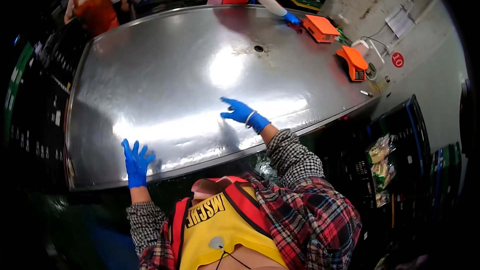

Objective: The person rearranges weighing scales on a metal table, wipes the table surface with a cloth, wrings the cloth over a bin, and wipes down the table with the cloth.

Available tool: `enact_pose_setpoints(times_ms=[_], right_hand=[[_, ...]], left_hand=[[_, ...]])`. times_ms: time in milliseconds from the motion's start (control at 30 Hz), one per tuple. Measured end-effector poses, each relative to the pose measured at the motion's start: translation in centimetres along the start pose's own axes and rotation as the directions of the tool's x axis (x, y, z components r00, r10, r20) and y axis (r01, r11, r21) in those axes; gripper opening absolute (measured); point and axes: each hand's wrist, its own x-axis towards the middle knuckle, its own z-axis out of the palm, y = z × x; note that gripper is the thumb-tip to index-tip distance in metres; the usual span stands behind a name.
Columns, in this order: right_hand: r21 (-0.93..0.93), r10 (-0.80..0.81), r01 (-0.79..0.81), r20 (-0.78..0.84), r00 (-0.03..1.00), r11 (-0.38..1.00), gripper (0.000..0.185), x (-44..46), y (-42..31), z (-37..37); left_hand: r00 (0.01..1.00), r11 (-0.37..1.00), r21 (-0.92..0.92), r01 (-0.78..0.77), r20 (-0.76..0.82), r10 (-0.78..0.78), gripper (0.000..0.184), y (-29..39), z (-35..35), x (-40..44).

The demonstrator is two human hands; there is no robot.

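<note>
Both my hands wear blue gloves and hold nothing. My left hand [137, 163] is raised at the near left edge of the metal table [165, 65], palm forward with its fingers spread. Over the near middle of the same table, my right hand [241, 112] points left with its fingers apart; a white band circles its wrist. Whether either hand touches the metal I cannot tell. Bright light reflects off the tabletop around them.
Two orange scales [320, 29] [353, 63] stand at the table's right end. A co-worker's blue-gloved hand [292, 18] rests beside the farther one. Another person [95, 5] stands at the far left. Black crates [400, 140] with bagged goods [381, 162] are at my right.
</note>
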Motion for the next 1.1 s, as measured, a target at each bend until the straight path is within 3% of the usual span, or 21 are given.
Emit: enact_pose_setpoints(times_ms=[67, 100, 167, 200, 233, 333, 400, 433, 467, 600, 767, 833, 900, 967, 1000, 1067, 1100], right_hand=[[0.069, 0.07, -0.059, -0.162, 0.984, 0.996, 0.083, 1.0, 5.1, -4.5], [0.098, 0.133, -0.112, -0.258, 0.957, 0.989, 0.085, 1.0, 6.6, -7.5], [0.455, 0.488, -0.323, -0.313, 0.815, 0.83, 0.086, 0.0, 8.0, -13.9], [0.46, 0.521, -0.335, -0.37, 0.769, 0.822, 0.084, 0.4, 11.3, -16.8], [0.449, 0.562, -0.373, -0.429, 0.707, 0.812, 0.079, -0.6, 12.7, -23.2], [0.513, 0.605, -0.344, -0.525, 0.599, 0.786, 0.075, -1.2, 17.6, -29.0], [0.506, 0.595, -0.324, -0.587, 0.549, 0.799, 0.072, -1.3, 20.8, -32.1], [0.42, 0.559, -0.368, -0.631, 0.538, 0.829, 0.071, -0.9, 23.8, -34.0], [0.319, 0.514, -0.418, -0.668, 0.538, 0.851, 0.07, 0.0, 24.6, -35.3], [0.21, 0.416, -0.386, -0.693, 0.589, 0.898, 0.075, 3.0, 25.9, -38.0], [0.035, 0.188, -0.226, -0.687, 0.703, 0.974, 0.088, 11.5, 20.1, -36.5], [-0.061, 0.139, -0.237, -0.658, 0.74, 0.97, 0.09, 15.7, 18.0, -35.9], [-0.124, 0.101, -0.201, -0.553, 0.827, 0.972, 0.101, 18.4, 12.1, -35.6], [-0.291, 0.074, -0.294, -0.584, 0.808, 0.91, 0.109, 21.5, 9.8, -33.1], [-0.349, 0.007, -0.267, -0.595, 0.804, 0.898, 0.117, 23.6, 11.2, -31.8], [-0.536, 0.086, -0.465, -0.586, 0.806, 0.705, 0.104, 23.3, 8.0, -29.9], [-0.548, 0.117, -0.47, -0.558, 0.822, 0.692, 0.089, 23.6, 7.6, -29.5]], left_hand=[[0.999, 0.984, 0.178, -0.034, -0.01, 0.037, 0.076, -1.5, -3.5, 1.6], [0.99, 0.942, 0.303, -0.141, 0.019, 0.142, 0.077, -2.1, -4.1, 1.1], [0.962, 0.892, 0.405, -0.202, -0.087, 0.258, 0.08, -2.6, -3.6, 0.1], [0.941, 0.848, 0.469, -0.245, -0.093, 0.324, 0.082, -3.0, -3.8, 0.1], [0.939, 0.87, 0.466, -0.16, -0.201, 0.28, 0.082, -3.5, 1.5, -1.3], [0.893, 0.891, 0.455, 0.0, -0.401, 0.205, 0.08, -2.3, 5.7, -2.2], [0.884, 0.889, 0.457, -0.01, -0.412, 0.221, 0.078, -4.1, 5.3, -0.2], [0.905, 0.885, 0.46, -0.068, -0.345, 0.25, 0.077, -5.4, 6.0, 0.6], [0.918, 0.885, 0.45, -0.119, -0.289, 0.27, 0.076, -5.3, 6.2, 0.7], [0.953, 0.86, 0.464, -0.212, -0.096, 0.287, 0.077, -7.9, 13.2, 1.1], [0.97, 0.823, 0.552, -0.135, -0.097, 0.224, 0.078, -7.1, 19.6, 2.4], [0.966, 0.805, 0.582, -0.12, -0.118, 0.229, 0.078, -6.7, 22.0, 2.5], [0.959, 0.8, 0.588, -0.117, -0.144, 0.246, 0.077, -6.5, 22.3, 2.9], [0.952, 0.796, 0.599, -0.085, -0.187, 0.243, 0.075, -5.7, 21.4, 1.7], [0.949, 0.791, 0.609, -0.062, -0.21, 0.236, 0.074, -5.5, 21.6, 1.3], [0.944, 0.782, 0.623, -0.011, -0.252, 0.214, 0.072, -5.8, 22.1, 0.9], [0.941, 0.775, 0.632, 0.012, -0.268, 0.205, 0.071, -5.8, 22.2, 0.6]])
